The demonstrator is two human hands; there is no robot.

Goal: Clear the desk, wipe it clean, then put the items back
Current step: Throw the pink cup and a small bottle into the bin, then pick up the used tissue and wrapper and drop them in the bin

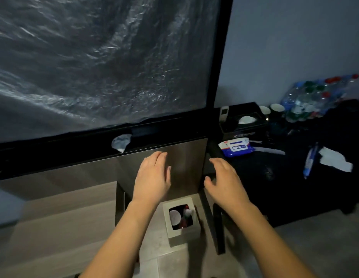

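Both hands empty, fingers relaxed: left hand, right hand. Wipes on desk just beyond right fingertips. Bin below wrists.

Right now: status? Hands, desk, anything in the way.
Left hand and right hand open, holding nothing. Desk not cleared: wipes pack, pen, crumpled tissue, bottles on it. Bin on the floor below the hands.

Two bare hands, one white-and-blue wet-wipe pack, two white-rimmed dark cups, one blue pen, one square white bin.
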